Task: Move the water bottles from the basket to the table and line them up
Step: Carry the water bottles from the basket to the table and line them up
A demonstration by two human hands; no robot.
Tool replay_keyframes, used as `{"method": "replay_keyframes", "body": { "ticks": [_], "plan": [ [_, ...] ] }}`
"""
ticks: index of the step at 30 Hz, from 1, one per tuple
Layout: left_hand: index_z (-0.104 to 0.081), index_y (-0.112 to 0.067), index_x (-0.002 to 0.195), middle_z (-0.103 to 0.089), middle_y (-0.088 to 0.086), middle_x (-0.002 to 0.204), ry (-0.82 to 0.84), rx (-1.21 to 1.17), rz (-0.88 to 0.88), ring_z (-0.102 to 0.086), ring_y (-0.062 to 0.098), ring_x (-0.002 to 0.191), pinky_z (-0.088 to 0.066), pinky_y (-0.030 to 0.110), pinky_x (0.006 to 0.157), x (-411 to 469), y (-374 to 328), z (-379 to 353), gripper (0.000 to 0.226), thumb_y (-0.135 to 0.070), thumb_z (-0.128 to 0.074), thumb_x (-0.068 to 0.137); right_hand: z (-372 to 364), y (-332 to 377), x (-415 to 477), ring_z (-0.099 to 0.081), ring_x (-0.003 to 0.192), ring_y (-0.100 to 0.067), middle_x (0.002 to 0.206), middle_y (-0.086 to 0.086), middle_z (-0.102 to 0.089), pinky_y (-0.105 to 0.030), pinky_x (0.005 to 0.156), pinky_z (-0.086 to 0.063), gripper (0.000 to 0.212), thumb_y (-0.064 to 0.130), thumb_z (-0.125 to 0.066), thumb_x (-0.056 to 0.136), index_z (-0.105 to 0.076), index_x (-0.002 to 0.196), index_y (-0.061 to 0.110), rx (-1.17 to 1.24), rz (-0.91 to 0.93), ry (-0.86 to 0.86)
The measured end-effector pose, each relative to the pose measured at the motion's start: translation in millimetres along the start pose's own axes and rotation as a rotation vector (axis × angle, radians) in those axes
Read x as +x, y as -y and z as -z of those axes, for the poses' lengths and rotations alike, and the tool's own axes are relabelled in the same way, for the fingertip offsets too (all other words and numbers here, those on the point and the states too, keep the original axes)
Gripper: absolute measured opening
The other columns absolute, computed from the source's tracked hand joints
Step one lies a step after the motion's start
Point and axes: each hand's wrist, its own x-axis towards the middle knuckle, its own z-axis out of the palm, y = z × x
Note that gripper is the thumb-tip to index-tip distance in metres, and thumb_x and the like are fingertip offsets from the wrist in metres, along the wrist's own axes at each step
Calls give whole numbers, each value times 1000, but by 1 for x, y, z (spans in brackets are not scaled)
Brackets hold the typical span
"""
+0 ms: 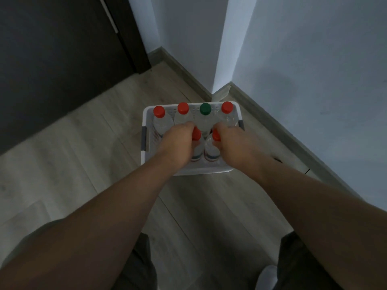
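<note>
From the head view, a white basket (146, 122) sits on the floor by a wall corner, holding six upright bottles. The left hand (178, 141) is closed around a red-capped bottle (196, 151); the right hand (230, 141) grips its neighbour (211, 152). Four bottles (160, 120) stand behind. No counter shows, so the task seems barely begun, with all six left to move.

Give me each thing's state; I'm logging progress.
White plastic basket: on floor, loaded.
Four back-row clear bottles: upright, capped, untouched.
Left hand: gripping red-capped bottle.
Right hand: gripping second red-capped bottle.
</note>
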Motion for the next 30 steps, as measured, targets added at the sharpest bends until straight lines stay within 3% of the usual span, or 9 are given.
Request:
{"method": "replay_keyframes", "body": {
  "ticks": [3, 6, 15, 18, 20, 22, 26, 28, 30],
  "plan": [
    [-55, -26, 104, -63, -4, 101, 24, 7, 3, -61, 16, 99, -51, 37, 93, -4, 8, 6, 12, -25, -65, 98, -5, 6, 2, -59, 79, -16, 95, -1, -62, -29, 67, -49, 9, 23, -56, 103, -54, 111, 21, 61, 31, 13],
    [-54, -26, 100, -62, -5, 96, 12, 6, -18, -62, 17, 97, -50, 34, 87, -6, 15, 9, 14, -23, -67, 96, -9, 12, 5, -63, 85, -18, 96, -2, -64, -38, 80, -59, 13, 18, -60, 100, -55, 112, 19, 58, 75, 23],
    [-60, -21, 106, -67, -1, 103, 19, -53, -21, -61, 16, 98, -50, 34, 89, -8, 29, 6, 10, -24, -64, 98, -20, 11, 16, -64, 88, -18, 99, 0, -64, -41, 86, -59, 10, 23, -60, 100, -56, 109, 23, 104, 112, -13],
    [-60, -22, 107, -67, -3, 102, 16, -87, -4, -62, 16, 97, -52, 36, 88, -4, 30, 7, 13, -25, -67, 96, -23, 3, 24, -63, 101, -15, 114, 3, -64, -35, 96, -54, 29, 26, -71, 94, -59, 120, 25, 237, 46, -6],
    [-58, -23, 106, -64, -7, 99, 11, -152, 30, -61, 14, 95, -51, 33, 84, -1, 31, 7, 24, -24, -75, 89, -24, -1, 26, -60, 113, -16, 124, 4, -62, -34, 102, -49, 53, 25, -82, 84, -58, 131, 21, 358, -30, 62],
    [-55, -26, 106, -59, -12, 97, 44, -220, 81, -58, 12, 94, -46, 30, 82, 2, 35, 5, 37, -25, -83, 81, -29, -5, 27, -58, 116, -14, 122, 8, -62, -36, 105, -48, 62, 24, -89, 76, -59, 130, 21, 452, -76, 123],
    [-57, -34, 113, -63, -15, 112, 136, -261, 109, -58, 13, 109, -49, 41, 100, 5, 47, -14, 52, -42, -87, 71, -48, -8, 29, -58, 124, -18, 133, 6, -63, -44, 110, -46, 81, 34, -92, 71, -51, 141, 24, 493, -116, 167],
    [-53, -38, 127, -64, -12, 124, 124, -300, 133, -59, 19, 120, -49, 47, 104, 8, 56, -28, 73, -53, -85, 63, -56, -12, 30, -59, 125, -21, 133, 3, -64, -46, 111, -46, 80, 37, -92, 71, -53, 140, 25, 524, -135, 145],
    [-53, -33, 132, -63, -7, 129, 115, -321, 152, -58, 22, 123, -48, 48, 106, 11, 62, -39, 75, -48, -87, 67, -60, -12, 31, -59, 126, -22, 133, 1, -65, -41, 111, -44, 74, 36, -91, 74, -57, 138, 22, 509, -134, 135]
  ]
}}
